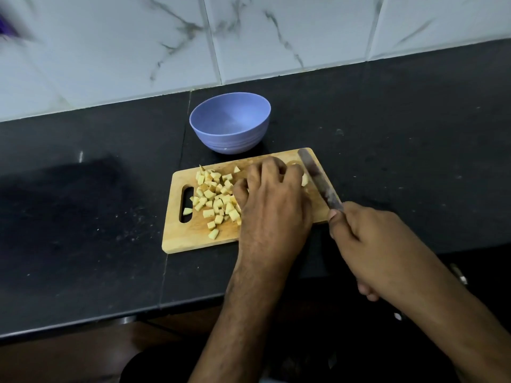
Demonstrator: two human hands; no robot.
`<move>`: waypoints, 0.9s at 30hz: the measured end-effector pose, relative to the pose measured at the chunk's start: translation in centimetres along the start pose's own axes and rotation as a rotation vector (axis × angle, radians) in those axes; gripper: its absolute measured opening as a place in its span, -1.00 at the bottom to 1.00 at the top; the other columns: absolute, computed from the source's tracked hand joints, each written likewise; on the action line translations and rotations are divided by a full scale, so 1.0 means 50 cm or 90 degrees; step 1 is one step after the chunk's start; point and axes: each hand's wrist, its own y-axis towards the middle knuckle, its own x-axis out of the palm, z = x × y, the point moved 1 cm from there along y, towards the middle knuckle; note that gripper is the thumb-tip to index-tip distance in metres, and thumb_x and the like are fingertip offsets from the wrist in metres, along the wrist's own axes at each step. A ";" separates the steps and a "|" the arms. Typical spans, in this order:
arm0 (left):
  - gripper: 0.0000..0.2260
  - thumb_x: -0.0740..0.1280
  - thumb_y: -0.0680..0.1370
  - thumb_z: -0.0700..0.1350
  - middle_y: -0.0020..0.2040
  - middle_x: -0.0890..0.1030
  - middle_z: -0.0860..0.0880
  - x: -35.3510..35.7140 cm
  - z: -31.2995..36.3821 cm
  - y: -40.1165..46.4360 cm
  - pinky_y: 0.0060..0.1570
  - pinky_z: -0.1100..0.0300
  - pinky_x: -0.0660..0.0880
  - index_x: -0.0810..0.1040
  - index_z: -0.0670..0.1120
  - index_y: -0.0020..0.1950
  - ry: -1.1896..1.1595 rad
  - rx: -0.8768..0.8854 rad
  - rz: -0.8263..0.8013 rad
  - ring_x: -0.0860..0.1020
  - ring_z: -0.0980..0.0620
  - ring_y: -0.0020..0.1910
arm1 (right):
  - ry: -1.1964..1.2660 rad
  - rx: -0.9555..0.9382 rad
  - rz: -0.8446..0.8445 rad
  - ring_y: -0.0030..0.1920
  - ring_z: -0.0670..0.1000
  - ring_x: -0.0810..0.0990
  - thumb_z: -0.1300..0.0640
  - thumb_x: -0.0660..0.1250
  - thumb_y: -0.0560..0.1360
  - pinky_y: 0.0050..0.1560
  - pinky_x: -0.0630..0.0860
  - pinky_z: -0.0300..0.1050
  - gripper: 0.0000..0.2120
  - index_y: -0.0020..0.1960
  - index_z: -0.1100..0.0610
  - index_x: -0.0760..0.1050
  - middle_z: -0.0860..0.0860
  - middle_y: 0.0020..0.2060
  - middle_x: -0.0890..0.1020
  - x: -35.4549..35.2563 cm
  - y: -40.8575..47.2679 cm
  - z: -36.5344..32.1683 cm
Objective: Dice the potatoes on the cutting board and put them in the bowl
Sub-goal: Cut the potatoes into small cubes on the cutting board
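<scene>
Nearest, the right hand [356,230] is curled round the handle of a knife [319,179], whose blade slants up and away over the right end of the board [193,239], its tip close to the far right corner. Left of it, the left hand [272,200] lies palm down on the board with fingers bent over an uncut potato piece [304,179]; only a pale bit of that piece shows between the fingertips and the blade, so it is hard to tell how tightly it is held. The blade stands just beside that piece. On the left half of the board lies a loose heap of dice [214,199], one cube sitting in the handle slot near the left edge. The board rests on a dark counter [83,217]. Just beyond the board's far edge stands a lilac bowl [229,123], upright, no potato in it. Behind the counter rises a wall of white marbled tiles [276,37].
</scene>
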 end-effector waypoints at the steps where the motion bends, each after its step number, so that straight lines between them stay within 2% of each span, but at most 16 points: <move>1: -0.83 0.31 0.58 -0.03 0.21 0.44 -0.03 0.002 0.000 0.003 0.17 -0.06 0.25 0.53 0.05 0.17 -0.001 -0.004 -0.002 0.33 -0.02 0.23 | 0.069 0.024 -0.005 -0.62 0.00 0.55 -0.08 0.03 0.66 -0.54 0.57 -0.10 -0.70 -0.13 0.00 0.41 0.06 -0.50 0.57 -0.001 0.000 0.002; 3: -0.81 0.33 0.58 -0.04 0.26 0.41 -0.04 0.006 0.006 0.012 0.19 -0.07 0.24 0.55 0.08 0.18 -0.005 -0.009 -0.012 0.31 -0.03 0.27 | 0.147 0.054 -0.016 -0.62 0.08 0.56 -0.08 0.05 0.66 -0.53 0.60 0.07 -0.71 -0.14 0.01 0.41 0.11 -0.51 0.59 -0.001 0.001 0.006; 5: -0.80 0.31 0.58 -0.05 0.34 0.36 -0.07 0.010 0.013 0.020 0.26 -0.11 0.23 0.58 0.08 0.19 -0.003 -0.016 -0.031 0.28 -0.06 0.35 | 0.152 0.060 -0.023 -0.61 0.10 0.57 -0.07 0.05 0.66 -0.51 0.61 0.13 -0.71 -0.13 0.01 0.42 0.13 -0.51 0.59 -0.002 0.002 0.006; 12: -0.86 0.27 0.63 0.01 0.44 0.31 -0.06 0.018 0.014 0.022 0.33 -0.13 0.20 0.61 0.04 0.08 0.020 -0.047 -0.052 0.21 -0.07 0.43 | 0.141 0.040 -0.031 -0.61 0.04 0.57 -0.08 0.04 0.66 -0.54 0.59 -0.02 -0.70 -0.14 0.00 0.40 0.11 -0.49 0.60 -0.002 0.005 0.008; 16: -0.90 0.32 0.61 0.00 0.36 0.39 -0.06 0.011 0.017 0.009 0.28 -0.14 0.22 0.60 0.02 -0.01 0.007 -0.027 -0.027 0.27 -0.08 0.39 | 0.145 0.043 -0.032 -0.60 0.03 0.58 -0.07 0.05 0.66 -0.57 0.51 -0.13 -0.71 -0.09 0.03 0.43 0.09 -0.45 0.62 -0.007 0.004 0.009; 19: -0.92 0.36 0.60 0.00 0.24 0.46 0.01 -0.001 0.002 -0.012 0.23 -0.10 0.21 0.62 0.03 0.02 -0.011 -0.047 0.001 0.31 -0.02 0.31 | 0.143 0.021 -0.039 -0.60 0.04 0.58 -0.07 0.05 0.66 -0.57 0.53 -0.12 -0.70 -0.13 0.03 0.42 0.10 -0.47 0.61 -0.009 0.002 0.013; 23: -0.90 0.26 0.66 0.01 0.13 0.53 0.13 -0.016 -0.006 -0.020 0.26 -0.06 0.20 0.57 0.07 0.07 -0.052 -0.065 -0.019 0.35 0.07 0.22 | 0.107 -0.022 -0.035 -0.62 0.03 0.56 -0.06 0.04 0.67 -0.57 0.52 -0.12 -0.68 -0.19 0.00 0.38 0.08 -0.52 0.58 -0.008 -0.004 0.019; 27: -0.89 0.23 0.67 0.01 0.09 0.55 0.14 -0.023 -0.008 -0.029 0.27 -0.04 0.21 0.53 0.07 0.10 -0.037 -0.076 -0.001 0.38 0.09 0.19 | 0.095 -0.036 -0.048 -0.63 0.00 0.55 -0.08 0.04 0.66 -0.56 0.51 -0.17 -0.70 -0.18 -0.02 0.38 0.07 -0.54 0.57 -0.014 -0.005 0.015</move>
